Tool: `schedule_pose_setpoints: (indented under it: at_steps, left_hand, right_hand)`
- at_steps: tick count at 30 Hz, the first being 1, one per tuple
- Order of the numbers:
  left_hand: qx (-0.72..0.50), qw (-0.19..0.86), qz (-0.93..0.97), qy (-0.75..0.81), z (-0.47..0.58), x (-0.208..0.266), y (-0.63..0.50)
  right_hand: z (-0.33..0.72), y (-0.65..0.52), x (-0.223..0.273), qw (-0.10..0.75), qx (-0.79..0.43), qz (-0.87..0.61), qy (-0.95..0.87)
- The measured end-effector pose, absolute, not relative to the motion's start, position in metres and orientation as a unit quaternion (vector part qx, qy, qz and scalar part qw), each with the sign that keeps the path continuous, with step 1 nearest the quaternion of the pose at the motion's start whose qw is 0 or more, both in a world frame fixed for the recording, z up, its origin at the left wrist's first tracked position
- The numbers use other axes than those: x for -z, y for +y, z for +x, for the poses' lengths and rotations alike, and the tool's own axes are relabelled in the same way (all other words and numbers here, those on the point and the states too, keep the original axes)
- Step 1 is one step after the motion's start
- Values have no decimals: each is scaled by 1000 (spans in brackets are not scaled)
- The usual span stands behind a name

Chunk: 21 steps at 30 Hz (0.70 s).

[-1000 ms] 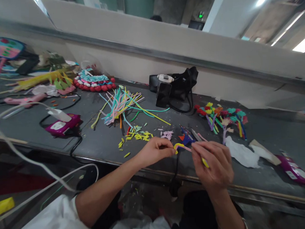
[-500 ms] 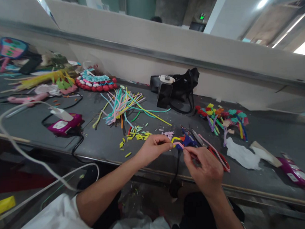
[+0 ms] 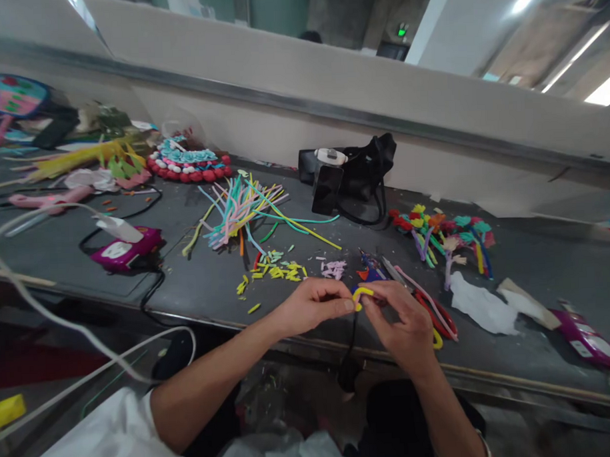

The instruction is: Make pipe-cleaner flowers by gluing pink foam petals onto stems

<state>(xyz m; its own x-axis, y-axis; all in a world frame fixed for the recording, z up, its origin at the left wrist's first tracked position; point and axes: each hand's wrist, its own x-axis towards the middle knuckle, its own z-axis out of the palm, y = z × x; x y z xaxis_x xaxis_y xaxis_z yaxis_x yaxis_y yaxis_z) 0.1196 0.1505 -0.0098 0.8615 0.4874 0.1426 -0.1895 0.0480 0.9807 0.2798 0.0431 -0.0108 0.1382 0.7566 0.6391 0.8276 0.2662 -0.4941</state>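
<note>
Left fingers [image 3: 342, 307] and right fingers [image 3: 390, 294], nearly closed, pinch a yellow strip [image 3: 363, 291].

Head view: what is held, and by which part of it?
A yellow strip, pinched on either side of its bend by the left hand and right hand; exact grips are partly hidden.

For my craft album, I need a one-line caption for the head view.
Left hand and right hand hold a bent yellow strip at a dark workbench.
</note>
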Motion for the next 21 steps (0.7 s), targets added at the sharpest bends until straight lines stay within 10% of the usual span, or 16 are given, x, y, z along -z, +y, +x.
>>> schedule_pose_setpoints:
  at_steps: [21]
  left_hand:
    - [-375, 447, 794, 172, 122, 13, 150]
  right_hand:
    - [261, 44, 13, 460, -63, -651, -601]
